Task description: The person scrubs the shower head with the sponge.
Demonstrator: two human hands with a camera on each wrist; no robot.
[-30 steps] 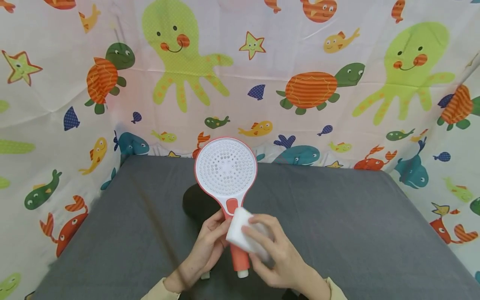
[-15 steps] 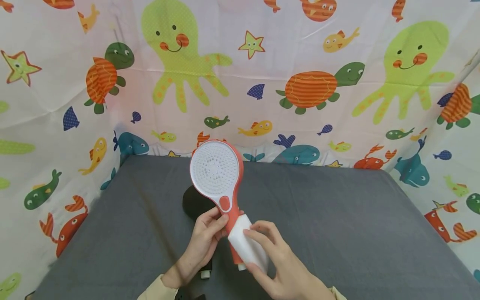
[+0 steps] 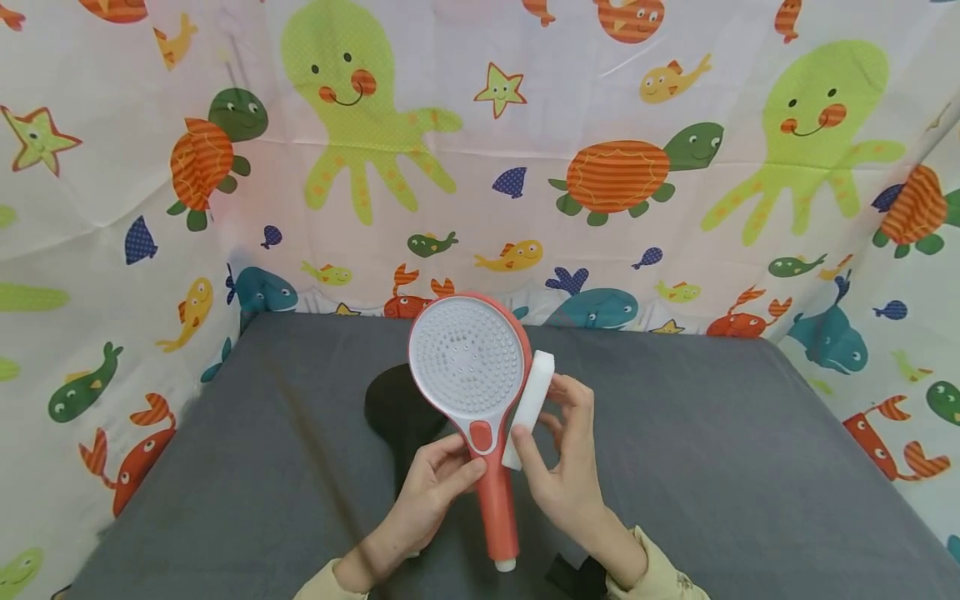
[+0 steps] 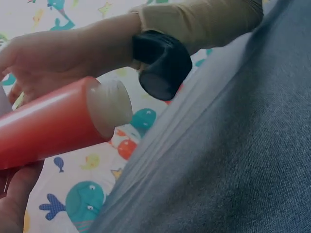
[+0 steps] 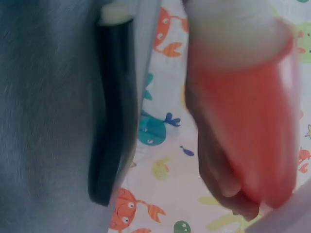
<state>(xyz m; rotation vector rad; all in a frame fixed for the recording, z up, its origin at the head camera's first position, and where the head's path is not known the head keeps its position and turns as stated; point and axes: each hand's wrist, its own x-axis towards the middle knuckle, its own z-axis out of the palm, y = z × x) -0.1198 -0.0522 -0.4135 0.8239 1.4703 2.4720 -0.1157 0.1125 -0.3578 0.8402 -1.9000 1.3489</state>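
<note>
My left hand grips a coral-and-white shower head at the neck, its white nozzle face turned toward me. In the left wrist view the coral handle ends in a pale threaded connector. Between thumb and fingers, my right hand pinches a white sponge block, edge-on along the right rim of the shower head. Left-hand fingers show behind the handle in the right wrist view.
A black shower head lies on the grey cloth-covered table, partly behind my left hand; its pale-tipped handle shows in the right wrist view. A curtain printed with sea animals hangs around the back and sides.
The sponge has moved up from the handle to the right edge of the head and turned edge-on. The shower head first turned aside, then shifted right and faces me more again.
</note>
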